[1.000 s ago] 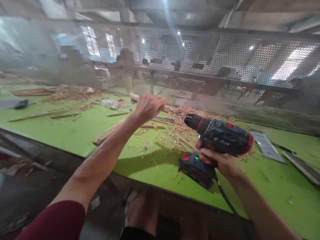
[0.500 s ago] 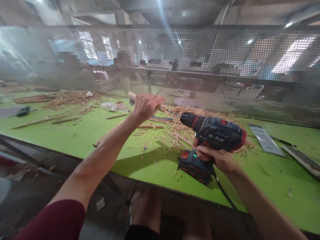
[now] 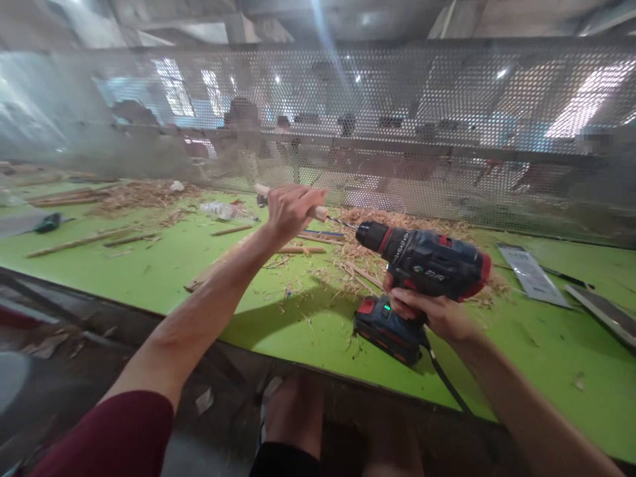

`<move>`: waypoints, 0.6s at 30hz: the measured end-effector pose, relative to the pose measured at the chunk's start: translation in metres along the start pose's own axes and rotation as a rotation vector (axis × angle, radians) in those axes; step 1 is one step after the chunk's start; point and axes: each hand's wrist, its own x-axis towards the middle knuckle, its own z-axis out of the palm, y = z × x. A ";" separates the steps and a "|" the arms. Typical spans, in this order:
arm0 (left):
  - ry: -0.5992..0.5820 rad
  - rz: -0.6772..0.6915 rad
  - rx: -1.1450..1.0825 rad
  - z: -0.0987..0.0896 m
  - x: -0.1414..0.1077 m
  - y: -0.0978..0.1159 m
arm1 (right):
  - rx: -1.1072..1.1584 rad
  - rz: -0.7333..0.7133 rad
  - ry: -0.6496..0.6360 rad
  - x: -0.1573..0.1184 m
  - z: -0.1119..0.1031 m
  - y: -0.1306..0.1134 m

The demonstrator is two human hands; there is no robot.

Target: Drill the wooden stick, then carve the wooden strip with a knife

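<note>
My left hand is wrapped round a pale wooden stick, whose two ends poke out on either side of the fist. In my right hand is the handle of a dark blue and red cordless drill, with a green light showing on its battery. The drill bit points left at the stick's near end and meets it; how deep it sits I cannot tell. Both hands are above a green table. A black strap hangs from the drill's base.
Wood shavings lie heaped behind the drill and at the far left. Several sticks and a clear plastic bottle are on the left. A flat package lies on the right. A perforated metal screen stands along the back, people beyond it.
Both hands keep their grips on the stick and drill, almost in the same place. The view has shifted very slightly.
</note>
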 end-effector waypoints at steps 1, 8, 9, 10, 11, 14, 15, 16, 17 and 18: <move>0.005 -0.004 -0.010 0.000 0.000 0.000 | 0.002 0.003 -0.004 0.000 0.000 0.001; 0.080 0.027 0.091 0.001 0.002 0.004 | -0.010 -0.007 -0.027 0.001 0.000 -0.003; 0.062 0.016 0.111 0.001 0.002 0.005 | -0.017 -0.007 -0.032 0.001 0.001 -0.004; 0.037 0.001 0.130 0.000 0.002 0.005 | -0.019 -0.009 -0.042 0.001 0.000 -0.005; 0.011 -0.014 0.148 0.000 0.002 0.005 | -0.017 -0.010 -0.051 0.001 0.000 -0.005; -0.033 -0.031 0.184 -0.002 0.003 0.004 | 0.000 -0.010 -0.057 0.001 0.001 -0.005; -0.032 -0.028 0.185 -0.002 0.003 0.004 | 0.003 -0.010 -0.049 0.002 0.001 -0.005; -0.028 -0.025 0.184 -0.002 0.003 0.003 | 0.006 -0.010 -0.041 0.002 0.002 -0.005; -0.024 -0.023 0.182 -0.001 0.004 0.003 | 0.008 -0.013 -0.035 0.002 0.002 -0.005; -0.021 -0.024 0.181 -0.001 0.004 0.003 | 0.011 -0.012 -0.035 0.002 0.002 -0.005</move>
